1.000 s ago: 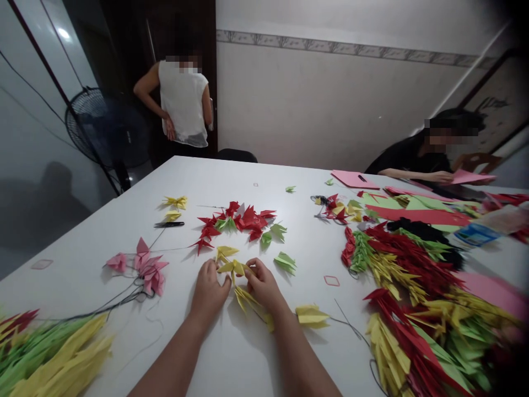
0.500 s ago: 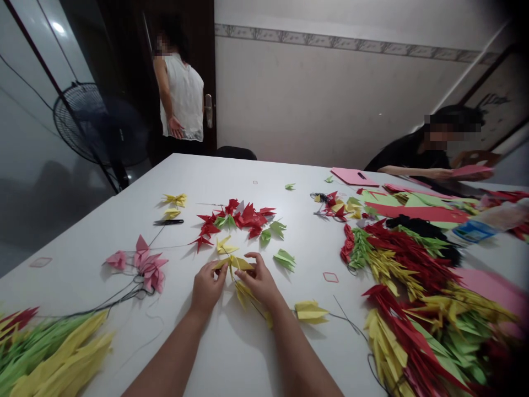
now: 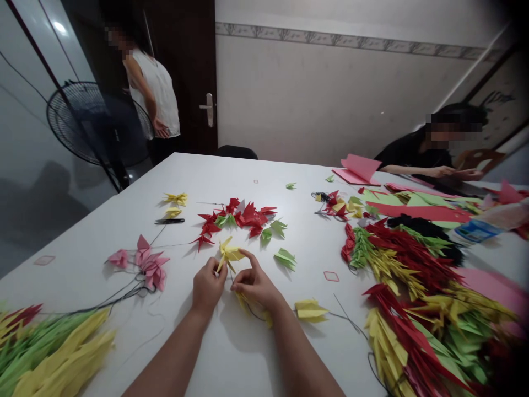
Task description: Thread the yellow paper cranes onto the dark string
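Note:
My left hand (image 3: 209, 285) pinches a yellow folded paper crane (image 3: 228, 253) by its lower part, just above the table. Below the crane runs a dark string (image 3: 232, 276), and the closed thumb and fingers of my right hand (image 3: 260, 285) grip it, with the index finger raised toward the crane. Partly under my right hand lies another yellow folded piece (image 3: 243, 301). Farther right, a yellow paper crane (image 3: 311, 311) sits along the string. Beyond my hands is a cluster of red paper cranes (image 3: 248, 216), with green cranes (image 3: 285, 258) at its right.
Pink cranes (image 3: 154, 269) on dark cords and black thread snips (image 3: 169, 221) lie left. Bundles of strung cranes (image 3: 397, 270) cover the right side; more bundles (image 3: 61, 353) fill the near left corner. A person (image 3: 430, 151) sits far right; another (image 3: 155, 91) stands by the door beside a fan (image 3: 95, 124).
The yellow crane has tipped upright in my left hand. My right fingers have moved from its wing down to the string. The standing person has shifted left; the seated person's pink sheet has moved.

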Available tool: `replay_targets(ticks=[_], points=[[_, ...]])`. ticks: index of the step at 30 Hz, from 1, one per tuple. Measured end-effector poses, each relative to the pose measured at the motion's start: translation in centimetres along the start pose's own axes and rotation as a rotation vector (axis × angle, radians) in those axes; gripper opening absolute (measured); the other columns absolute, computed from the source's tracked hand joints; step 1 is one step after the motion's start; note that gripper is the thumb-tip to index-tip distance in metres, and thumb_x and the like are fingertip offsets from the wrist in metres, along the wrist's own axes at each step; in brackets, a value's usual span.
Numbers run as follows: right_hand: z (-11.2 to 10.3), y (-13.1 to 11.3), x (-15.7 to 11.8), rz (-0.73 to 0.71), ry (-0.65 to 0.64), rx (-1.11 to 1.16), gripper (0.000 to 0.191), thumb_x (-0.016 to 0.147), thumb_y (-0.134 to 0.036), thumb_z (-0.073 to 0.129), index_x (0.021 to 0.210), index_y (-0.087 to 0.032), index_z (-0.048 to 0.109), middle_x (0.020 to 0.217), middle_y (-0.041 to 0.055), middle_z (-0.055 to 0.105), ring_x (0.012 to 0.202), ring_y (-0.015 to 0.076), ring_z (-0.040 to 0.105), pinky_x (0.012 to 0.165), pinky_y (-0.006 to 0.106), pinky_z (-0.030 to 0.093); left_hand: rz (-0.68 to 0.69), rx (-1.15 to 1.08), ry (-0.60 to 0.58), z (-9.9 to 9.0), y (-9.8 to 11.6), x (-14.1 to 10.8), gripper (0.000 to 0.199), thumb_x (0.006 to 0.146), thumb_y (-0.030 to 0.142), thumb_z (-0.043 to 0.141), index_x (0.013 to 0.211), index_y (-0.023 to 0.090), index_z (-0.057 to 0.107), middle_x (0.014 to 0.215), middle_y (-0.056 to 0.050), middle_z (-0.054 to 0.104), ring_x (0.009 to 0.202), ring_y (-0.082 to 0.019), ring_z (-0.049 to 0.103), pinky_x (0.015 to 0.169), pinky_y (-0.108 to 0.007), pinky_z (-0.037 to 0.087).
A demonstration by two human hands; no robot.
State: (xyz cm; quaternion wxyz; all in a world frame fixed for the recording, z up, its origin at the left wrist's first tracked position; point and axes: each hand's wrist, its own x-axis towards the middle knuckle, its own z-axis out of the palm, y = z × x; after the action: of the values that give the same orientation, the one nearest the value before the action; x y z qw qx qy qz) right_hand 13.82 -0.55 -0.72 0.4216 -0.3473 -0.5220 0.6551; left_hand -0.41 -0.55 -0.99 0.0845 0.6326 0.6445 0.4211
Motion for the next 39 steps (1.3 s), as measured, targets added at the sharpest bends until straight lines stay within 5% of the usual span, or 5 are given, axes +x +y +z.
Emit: replay_targets(ticks=[7, 14, 21, 26, 39], points=[[0.2, -0.2, -0.2, 0.034, -0.075, 0.063, 0.059, 0.060, -0.027, 0.069, 0.110, -0.025, 0.038, 0.060, -0.0052, 0.060, 0.050, 0.0099, 0.052, 0.050, 0.021, 0.037, -0.041, -0.016, -0.020, 0.0, -0.1, 0.0, 0.025, 0.076, 0.034, 0.045, 0.058, 0.021, 0.035, 0.045, 0.009, 0.036, 0.040, -0.008, 0.036, 0.045, -0.018, 0.027], [-1.1, 0.9, 1.2, -0.135, 0.397, -0.108, 0.036, 0.070, -0.042, 0.058, 0.095, -0.021, 0.043, 0.050, -0.0095, 0.045, 0.043, 0.0086, 0.041, 0.045, 0.021, 0.034, 0.003, -0.072, -0.086, -0.3, 0.4, -0.1, 0.026, 0.077, 0.036, 0.045, 0.058, 0.020, 0.037, 0.048, 0.007, 0.039, 0.043, -0.008, 0.039, 0.047, -0.019, 0.030], [-1.6, 1.3, 1.5, -0.087, 0.350, -0.190, 0.023, 0.070, -0.039, 0.055, 0.069, -0.017, 0.051, 0.047, -0.0067, 0.044, 0.043, 0.0071, 0.037, 0.044, 0.020, 0.028, 0.135, -0.167, -0.177, 0.2, -0.4, 0.0, 0.021, 0.072, 0.038, 0.054, 0.077, 0.019, 0.048, 0.072, 0.002, 0.050, 0.061, -0.011, 0.049, 0.061, -0.024, 0.042], [-1.6, 0.7, 1.4, -0.069, 0.341, -0.073, 0.016, 0.065, -0.031, 0.056, 0.063, -0.018, 0.049, 0.042, -0.0082, 0.042, 0.040, 0.0063, 0.034, 0.044, 0.020, 0.027, 0.084, -0.209, -0.213, 1.1, -1.2, 0.2, 0.059, 0.064, 0.028, 0.063, 0.118, 0.020, 0.040, 0.114, -0.009, 0.046, 0.066, -0.011, 0.054, 0.069, -0.031, 0.048], [-1.7, 0.4, 1.2, -0.094, 0.385, -0.096, 0.023, 0.065, -0.039, 0.058, 0.065, -0.017, 0.052, 0.047, -0.0068, 0.042, 0.043, 0.0070, 0.035, 0.044, 0.020, 0.027, 0.151, -0.154, -0.157, 1.4, -1.7, 0.4, 0.019, 0.074, 0.013, 0.045, 0.089, 0.018, 0.056, 0.106, -0.007, 0.055, 0.100, -0.020, 0.052, 0.089, -0.038, 0.043]])
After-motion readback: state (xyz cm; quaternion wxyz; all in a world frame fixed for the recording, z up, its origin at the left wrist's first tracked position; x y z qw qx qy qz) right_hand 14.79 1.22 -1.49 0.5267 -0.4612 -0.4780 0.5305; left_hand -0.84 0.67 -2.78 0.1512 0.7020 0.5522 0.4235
